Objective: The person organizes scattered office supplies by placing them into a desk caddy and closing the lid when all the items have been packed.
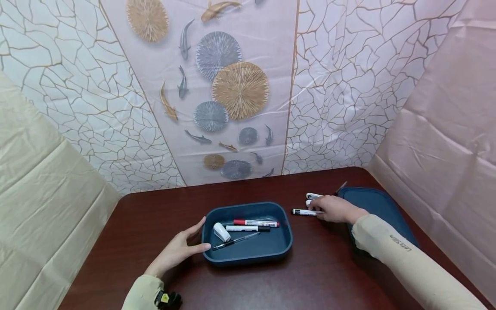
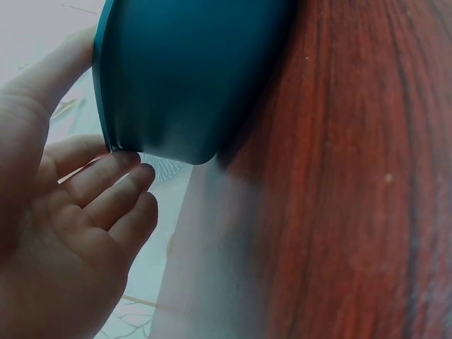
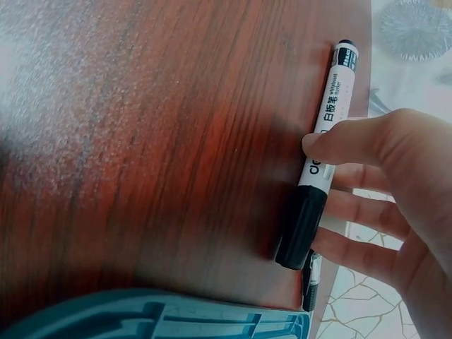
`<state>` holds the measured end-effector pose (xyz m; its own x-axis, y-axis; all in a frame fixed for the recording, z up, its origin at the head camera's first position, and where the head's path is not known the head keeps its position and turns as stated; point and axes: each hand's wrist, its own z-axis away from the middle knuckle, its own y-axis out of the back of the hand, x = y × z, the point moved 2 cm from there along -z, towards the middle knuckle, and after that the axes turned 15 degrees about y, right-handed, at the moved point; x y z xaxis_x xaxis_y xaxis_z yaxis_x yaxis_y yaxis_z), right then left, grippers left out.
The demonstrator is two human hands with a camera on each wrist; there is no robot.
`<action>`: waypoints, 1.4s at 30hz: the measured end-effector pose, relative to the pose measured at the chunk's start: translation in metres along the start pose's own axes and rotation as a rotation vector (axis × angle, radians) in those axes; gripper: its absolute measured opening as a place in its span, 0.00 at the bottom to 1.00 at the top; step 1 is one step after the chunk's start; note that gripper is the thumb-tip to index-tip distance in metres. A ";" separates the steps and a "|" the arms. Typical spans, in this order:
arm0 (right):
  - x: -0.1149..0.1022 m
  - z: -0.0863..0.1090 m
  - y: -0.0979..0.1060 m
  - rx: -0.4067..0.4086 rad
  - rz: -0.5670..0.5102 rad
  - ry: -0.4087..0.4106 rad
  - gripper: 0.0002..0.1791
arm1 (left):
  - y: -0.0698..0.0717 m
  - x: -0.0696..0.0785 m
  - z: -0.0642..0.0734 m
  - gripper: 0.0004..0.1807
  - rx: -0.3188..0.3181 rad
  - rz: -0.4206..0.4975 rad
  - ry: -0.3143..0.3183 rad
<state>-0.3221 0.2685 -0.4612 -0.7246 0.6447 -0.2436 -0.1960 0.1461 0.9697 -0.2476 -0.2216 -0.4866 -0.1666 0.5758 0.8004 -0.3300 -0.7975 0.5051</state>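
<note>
A dark blue tray stands on the table. My left hand touches its left end, thumb at the rim and fingers spread; in the left wrist view the fingertips meet the tray's edge. Inside lie a red-capped marker, a black-capped marker, a pen and a small white rounded object. At the right, my right hand pinches a white whiteboard marker with a black cap, thumb on its barrel and fingers behind. In the head view the fingers partly hide this marker.
A dark blue lid-like piece lies beneath the right forearm; its ribbed edge shows in the right wrist view. White objects lie behind the right fingers, with a black pen near the lid. Patterned cloth hangs behind the table.
</note>
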 end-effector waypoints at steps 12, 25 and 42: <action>0.000 -0.001 0.008 0.008 -0.018 0.010 0.12 | 0.000 0.001 0.001 0.45 0.003 0.002 0.004; -0.011 -0.013 0.039 0.029 0.046 0.024 0.12 | 0.000 -0.001 0.000 0.45 0.006 0.000 0.001; -0.029 -0.051 0.083 0.109 0.091 0.134 0.13 | 0.000 0.000 0.000 0.45 0.000 -0.015 -0.012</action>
<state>-0.3507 0.2234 -0.3748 -0.8190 0.5544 -0.1483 -0.0585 0.1765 0.9826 -0.2476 -0.2212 -0.4867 -0.1508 0.5852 0.7968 -0.3325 -0.7891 0.5166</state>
